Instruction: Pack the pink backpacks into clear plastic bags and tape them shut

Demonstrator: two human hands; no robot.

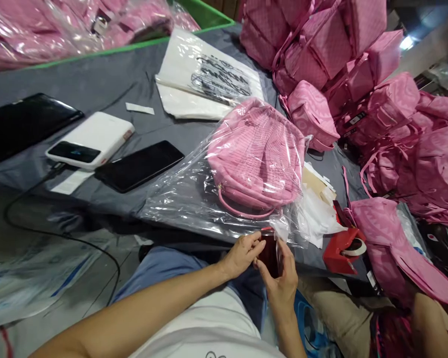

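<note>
Just off the table's front edge, my left hand (242,254) and my right hand (281,272) close from either side on a dark reddish, glossy flat object (269,256) with a red top edge. Its exact kind does not show. The fingers of both hands are bent against it. Right behind them a pink bag (259,154) with a thin handle lies inside a clear plastic bag (179,199). The loose front edge of that plastic reaches down to my fingertips. Whether my fingers also pinch the plastic cannot be made out.
Pink backpacks (321,49) are piled at the right, near a red tape dispenser (345,252) and paper scraps (315,214). Printed white bags (209,74), a power bank (93,136) and a black phone (140,164) lie left. A co-worker's arm (429,323) shows lower right.
</note>
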